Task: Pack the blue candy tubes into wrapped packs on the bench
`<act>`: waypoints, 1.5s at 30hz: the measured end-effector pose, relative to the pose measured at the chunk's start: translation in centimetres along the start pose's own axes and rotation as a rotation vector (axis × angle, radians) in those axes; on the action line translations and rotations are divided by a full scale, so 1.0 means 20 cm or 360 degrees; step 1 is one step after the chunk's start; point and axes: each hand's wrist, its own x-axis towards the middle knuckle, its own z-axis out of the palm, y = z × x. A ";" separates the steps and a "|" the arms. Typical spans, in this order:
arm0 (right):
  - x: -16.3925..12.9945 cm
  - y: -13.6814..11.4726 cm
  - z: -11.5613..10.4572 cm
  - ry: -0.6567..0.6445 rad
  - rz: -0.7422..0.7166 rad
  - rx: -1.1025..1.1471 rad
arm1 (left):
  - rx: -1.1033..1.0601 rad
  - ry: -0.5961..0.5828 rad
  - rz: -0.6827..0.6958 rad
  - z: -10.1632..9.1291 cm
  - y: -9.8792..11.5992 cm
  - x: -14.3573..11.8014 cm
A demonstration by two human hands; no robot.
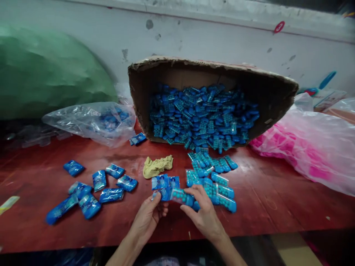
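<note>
Red table (277, 207), white wall (210, 37).

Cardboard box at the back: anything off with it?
The cardboard box lies tipped on its side, rim torn, and blue packs spill from its mouth onto the red table. A crumpled yellow cloth lies among them.

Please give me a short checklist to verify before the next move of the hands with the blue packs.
1. Left hand has a grip on a blue sachet: ok.
2. Right hand has a grip on a blue blister pack: ok.
3. Loose blister packs beside right hand: ok.
4. Tipped cardboard box holds more packs: ok.
5. Sachet mouth open: cannot tell.
</note>
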 end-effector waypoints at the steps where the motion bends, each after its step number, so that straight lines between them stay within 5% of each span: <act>1: -0.01 -0.01 0.01 0.0004 -0.0032 -0.0055 | 0.0004 0.0017 0.0002 0.00 0.00 0.00; 7: -0.04 -0.07 0.07 0.0020 -0.0165 -0.0278 | 0.0058 0.0098 0.0143 -0.02 0.03 -0.03; 26: -0.05 -0.12 0.07 0.0043 -0.0033 -0.0021 | 0.0058 -0.0001 0.0255 -0.02 0.09 -0.07; 40: -0.09 -0.10 0.13 -0.0018 -0.0170 -0.0063 | 0.0016 0.0035 0.0195 -0.03 0.03 -0.08; 45: -0.09 -0.06 0.22 0.0232 -0.0111 -0.0022 | 0.0007 0.0074 0.0156 0.01 0.02 -0.07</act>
